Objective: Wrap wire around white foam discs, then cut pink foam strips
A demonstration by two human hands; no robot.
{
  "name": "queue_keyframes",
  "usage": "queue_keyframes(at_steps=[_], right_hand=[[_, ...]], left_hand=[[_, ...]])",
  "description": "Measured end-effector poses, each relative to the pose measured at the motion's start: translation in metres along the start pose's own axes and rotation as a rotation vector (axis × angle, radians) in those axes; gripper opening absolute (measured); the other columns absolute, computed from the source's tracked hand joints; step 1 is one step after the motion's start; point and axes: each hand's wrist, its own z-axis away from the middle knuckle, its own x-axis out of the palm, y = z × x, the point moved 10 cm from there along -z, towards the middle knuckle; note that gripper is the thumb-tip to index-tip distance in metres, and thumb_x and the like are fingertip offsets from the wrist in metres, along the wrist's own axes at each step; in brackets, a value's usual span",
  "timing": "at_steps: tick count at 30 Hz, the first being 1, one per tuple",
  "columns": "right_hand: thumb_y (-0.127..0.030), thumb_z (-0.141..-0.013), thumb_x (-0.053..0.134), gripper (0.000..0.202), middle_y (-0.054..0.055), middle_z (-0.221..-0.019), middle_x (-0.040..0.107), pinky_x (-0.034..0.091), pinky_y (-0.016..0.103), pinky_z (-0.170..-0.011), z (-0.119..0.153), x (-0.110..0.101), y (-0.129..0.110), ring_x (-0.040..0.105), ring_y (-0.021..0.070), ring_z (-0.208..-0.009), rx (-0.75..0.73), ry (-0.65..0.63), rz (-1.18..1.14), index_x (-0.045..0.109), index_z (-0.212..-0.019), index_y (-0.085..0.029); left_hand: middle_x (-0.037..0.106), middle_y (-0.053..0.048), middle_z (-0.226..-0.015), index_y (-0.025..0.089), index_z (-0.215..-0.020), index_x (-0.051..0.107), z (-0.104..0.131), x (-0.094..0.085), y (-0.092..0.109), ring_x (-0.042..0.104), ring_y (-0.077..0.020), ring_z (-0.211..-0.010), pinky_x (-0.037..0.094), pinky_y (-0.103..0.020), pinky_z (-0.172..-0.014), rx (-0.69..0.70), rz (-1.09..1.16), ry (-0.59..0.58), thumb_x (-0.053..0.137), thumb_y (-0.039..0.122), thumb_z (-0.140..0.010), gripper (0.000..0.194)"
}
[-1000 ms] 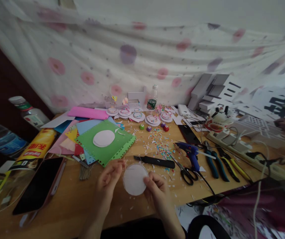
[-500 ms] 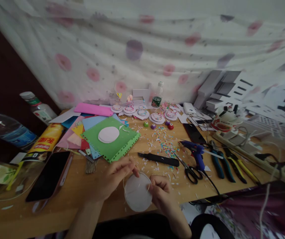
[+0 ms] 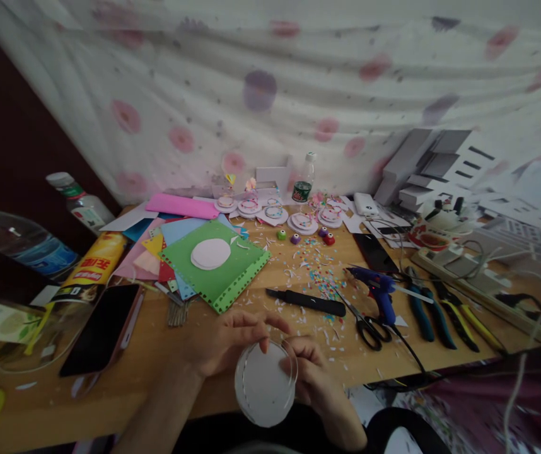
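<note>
A round white disc [image 3: 263, 388] is held over the table's front edge, with a thin clear ring [image 3: 295, 366] overlapping its upper right part. My right hand [image 3: 311, 366] pinches the ring and the disc at their right side. From the upper left, my left hand [image 3: 239, 340] reaches over, its fingers bent and a fingertip at the top rim of the disc. Whether that fingertip grips the ring is too small to tell. Beyond my hands lie a black craft knife [image 3: 308, 302] and black scissors [image 3: 367, 328].
A blue glue gun [image 3: 377, 290] and pliers [image 3: 422, 309] lie right. Green sheets [image 3: 218, 284] bear white ovals. Bracelets on white discs [image 3: 302, 222] stand behind scattered confetti. A phone [image 3: 103, 328] and bottles [image 3: 19, 243] are left.
The disc has come nearer and lower, and the ring has shifted to its upper right. My left fingers have spread rightward over the top rim. The view has shifted slightly.
</note>
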Motion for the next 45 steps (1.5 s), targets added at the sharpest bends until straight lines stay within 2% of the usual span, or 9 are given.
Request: queue_keyframes(at_steps=[9, 16, 20, 25, 29, 32, 36, 41, 45], right_hand=[[-0.055, -0.065, 0.081, 0.052, -0.009, -0.037, 0.038, 0.015, 0.022, -0.035, -0.001, 0.003, 0.003, 0.023, 0.0045, -0.03, 0.03, -0.021, 0.01, 0.044, -0.047, -0.023], [-0.062, -0.074, 0.076, 0.056, -0.009, -0.045, 0.038, 0.017, 0.022, -0.041, -0.002, -0.001, -0.02, 0.025, 0.0059, -0.04, -0.041, 0.018, 0.049, 0.043, -0.054, -0.022], [-0.058, -0.077, 0.078, 0.055, -0.007, -0.051, 0.04, 0.016, 0.023, -0.043, -0.002, -0.003, -0.043, 0.026, 0.0061, -0.045, -0.077, -0.004, 0.162, 0.048, -0.054, -0.019], [-0.061, -0.084, 0.069, 0.05, -0.004, -0.048, 0.05, 0.024, 0.024, -0.046, -0.005, -0.008, -0.071, 0.038, 0.01, -0.046, -0.167, 0.094, 0.547, 0.059, -0.061, -0.019], [-0.057, -0.082, 0.072, 0.041, -0.001, -0.056, 0.056, 0.033, 0.025, -0.049, 0.001, -0.017, -0.093, 0.045, 0.0132, -0.052, -0.36, 0.357, 0.575, 0.063, -0.067, -0.02], [-0.055, -0.079, 0.077, 0.038, -0.002, -0.061, 0.056, 0.039, 0.024, -0.052, 0.016, -0.021, -0.093, 0.047, 0.0137, -0.056, -0.475, 0.535, 0.446, 0.064, -0.069, -0.021], [-0.055, -0.079, 0.078, 0.036, -0.003, -0.06, 0.056, 0.041, 0.022, -0.05, 0.018, -0.002, -0.068, 0.047, 0.0121, -0.053, -0.447, 0.463, 0.249, 0.069, -0.07, -0.021], [-0.056, -0.077, 0.081, 0.029, 0.004, -0.087, 0.073, 0.054, 0.028, -0.074, 0.014, 0.021, -0.055, 0.066, 0.02, -0.083, -0.443, 0.381, 0.112, 0.081, -0.088, -0.029], [-0.058, -0.073, 0.083, 0.031, 0.004, -0.089, 0.076, 0.053, 0.03, -0.08, 0.008, 0.023, -0.04, 0.067, 0.0208, -0.087, -0.33, 0.375, 0.005, 0.082, -0.085, -0.029]], left_hand=[[0.074, -0.012, -0.104, 0.017, -0.057, 0.072, -0.001, 0.007, -0.008, 0.055, -0.0116, -0.06, 0.037, -0.025, -0.056, 0.022, 0.032, -0.012, 0.085, 0.051, -0.069, 0.038], [0.077, -0.007, -0.109, 0.026, -0.114, 0.077, 0.004, -0.004, -0.022, 0.069, -0.0223, -0.098, 0.05, -0.03, -0.085, 0.181, 0.396, 0.053, 0.073, 0.057, -0.082, 0.045], [0.078, -0.003, -0.101, 0.031, -0.118, 0.074, 0.009, 0.004, -0.039, 0.07, -0.0197, -0.091, 0.052, -0.034, -0.088, 0.062, 0.6, 0.053, 0.071, 0.059, -0.083, 0.046], [0.076, -0.007, -0.112, 0.031, -0.114, 0.072, 0.013, 0.012, -0.05, 0.069, -0.0312, -0.108, 0.053, -0.054, -0.093, -0.022, 0.602, 0.059, 0.078, 0.057, -0.077, 0.046], [0.072, -0.009, -0.121, 0.029, -0.12, 0.063, 0.016, -0.016, -0.044, 0.064, -0.0338, -0.12, 0.056, -0.05, -0.093, 0.16, 0.452, 0.367, 0.086, 0.05, -0.07, 0.059], [0.063, -0.011, -0.133, 0.029, -0.126, 0.052, 0.029, -0.032, -0.019, 0.054, -0.0341, -0.132, 0.058, -0.046, -0.092, 0.453, 0.208, 0.602, 0.08, 0.054, -0.076, 0.062], [0.046, -0.012, -0.145, 0.031, -0.132, 0.041, 0.062, -0.029, 0.01, 0.041, -0.0289, -0.142, 0.048, -0.047, -0.108, 0.833, -0.253, 0.893, 0.065, 0.045, -0.092, 0.049], [0.031, -0.012, -0.153, 0.035, -0.137, 0.032, 0.074, 0.002, 0.021, 0.035, -0.0254, -0.144, 0.046, -0.049, -0.11, 1.103, -0.752, 0.909, 0.058, 0.013, -0.095, 0.055], [0.033, -0.011, -0.15, 0.037, -0.139, 0.031, 0.075, 0.008, 0.014, 0.039, -0.0252, -0.141, 0.049, -0.047, -0.107, 1.12, -0.923, 0.928, 0.058, 0.006, -0.092, 0.062]])
